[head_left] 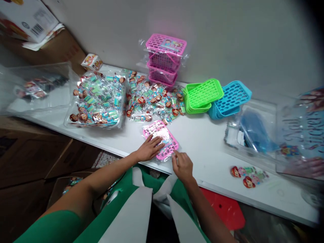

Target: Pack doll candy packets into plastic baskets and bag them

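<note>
A pink plastic basket (173, 145), wrapped in a clear bag, lies at the front of the white table. My left hand (150, 147) rests flat on top of it, fingers stretched out. At the basket's near right corner, my right hand (183, 165) is closed, thumb and finger pinching the edge of the clear plastic bag (173, 154). Just beyond the basket, many small cartoon-figure packets (154, 98) are spread in a loose pile.
A clear tub (121, 118) heaped with similar packets stands left of the pile. Bagged pink baskets (165, 57) are stacked by the wall. Green baskets (202, 94) and blue baskets (230, 99) sit right of them. Farther right are cartoon cutouts (249, 177) and a clear container (253, 135). A red stool (225, 207) stands below.
</note>
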Action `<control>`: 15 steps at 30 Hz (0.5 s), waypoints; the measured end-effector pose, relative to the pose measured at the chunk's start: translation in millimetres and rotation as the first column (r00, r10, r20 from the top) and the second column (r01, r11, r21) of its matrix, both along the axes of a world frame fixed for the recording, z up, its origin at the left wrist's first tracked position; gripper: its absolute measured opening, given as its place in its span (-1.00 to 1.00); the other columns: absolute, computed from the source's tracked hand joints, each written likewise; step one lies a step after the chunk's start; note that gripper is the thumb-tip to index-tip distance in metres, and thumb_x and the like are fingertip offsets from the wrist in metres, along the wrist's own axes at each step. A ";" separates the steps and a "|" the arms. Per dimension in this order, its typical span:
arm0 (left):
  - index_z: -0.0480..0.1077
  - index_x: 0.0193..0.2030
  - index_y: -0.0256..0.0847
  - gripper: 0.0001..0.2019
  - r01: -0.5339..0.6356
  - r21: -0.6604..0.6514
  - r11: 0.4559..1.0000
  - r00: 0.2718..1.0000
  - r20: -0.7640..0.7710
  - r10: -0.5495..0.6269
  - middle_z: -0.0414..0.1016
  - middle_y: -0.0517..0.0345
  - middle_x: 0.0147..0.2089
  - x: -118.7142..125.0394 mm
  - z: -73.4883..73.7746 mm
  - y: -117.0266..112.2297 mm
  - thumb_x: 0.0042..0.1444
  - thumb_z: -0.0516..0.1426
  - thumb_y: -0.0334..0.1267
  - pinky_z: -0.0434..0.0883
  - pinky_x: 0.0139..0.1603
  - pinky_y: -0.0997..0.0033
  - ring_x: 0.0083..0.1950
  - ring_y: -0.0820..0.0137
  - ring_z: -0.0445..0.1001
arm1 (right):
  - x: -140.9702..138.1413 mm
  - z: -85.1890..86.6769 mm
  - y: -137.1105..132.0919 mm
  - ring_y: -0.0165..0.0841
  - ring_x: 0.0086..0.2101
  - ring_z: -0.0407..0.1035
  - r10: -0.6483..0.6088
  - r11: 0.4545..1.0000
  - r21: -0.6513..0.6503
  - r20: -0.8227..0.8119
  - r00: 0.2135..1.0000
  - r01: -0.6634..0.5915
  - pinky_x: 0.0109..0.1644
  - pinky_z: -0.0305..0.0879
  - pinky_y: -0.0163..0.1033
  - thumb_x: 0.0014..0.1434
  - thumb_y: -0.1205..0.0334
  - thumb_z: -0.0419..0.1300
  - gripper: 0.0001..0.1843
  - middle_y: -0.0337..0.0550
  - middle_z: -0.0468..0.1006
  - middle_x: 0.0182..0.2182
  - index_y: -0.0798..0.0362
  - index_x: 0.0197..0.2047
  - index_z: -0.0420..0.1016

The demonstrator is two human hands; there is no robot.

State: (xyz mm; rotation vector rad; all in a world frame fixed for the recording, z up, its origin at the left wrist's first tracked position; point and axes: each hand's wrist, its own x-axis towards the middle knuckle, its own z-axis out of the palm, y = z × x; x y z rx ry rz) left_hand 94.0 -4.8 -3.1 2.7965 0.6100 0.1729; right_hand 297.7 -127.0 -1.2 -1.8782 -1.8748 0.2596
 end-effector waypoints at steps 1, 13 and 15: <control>0.14 0.30 -0.15 -0.53 -0.004 0.003 1.000 1.000 -0.001 0.004 0.10 -0.15 0.35 0.8 0.7 -1.2 0.26 -0.05 -0.17 -0.14 0.35 -0.12 0.39 0.12 0.01 | 3.6 1.4 6.2 -0.20 -0.10 0.38 -0.019 1.000 0.023 -0.008 1.000 0.020 -0.01 0.26 -0.12 0.30 0.16 -0.01 -0.57 0.06 0.52 -0.09 0.13 0.17 0.30; 0.22 0.23 -0.22 -0.52 -0.551 -0.089 0.829 0.797 0.239 0.555 0.16 -0.16 0.31 -22.1 -9.7 36.6 0.21 0.00 -0.10 0.02 0.30 0.00 0.34 0.17 0.09 | 6.6 -32.7 5.4 -0.16 0.06 0.29 -0.512 0.858 -0.384 -0.592 0.622 0.340 0.05 0.32 -0.08 0.13 -0.14 0.12 -0.18 0.15 0.21 0.20 0.08 0.32 0.00; 0.24 0.21 -0.20 -0.51 -0.601 -0.181 0.778 0.754 0.196 0.627 0.18 -0.12 0.30 -25.5 -13.5 59.0 0.19 0.01 -0.05 0.07 0.28 0.03 0.32 0.16 0.11 | -1.4 -34.2 9.1 -0.16 0.09 0.28 -0.634 0.773 -0.533 -0.666 0.392 0.343 0.06 0.32 -0.15 0.06 -0.18 0.18 -0.08 0.13 0.17 0.24 0.07 0.34 -0.04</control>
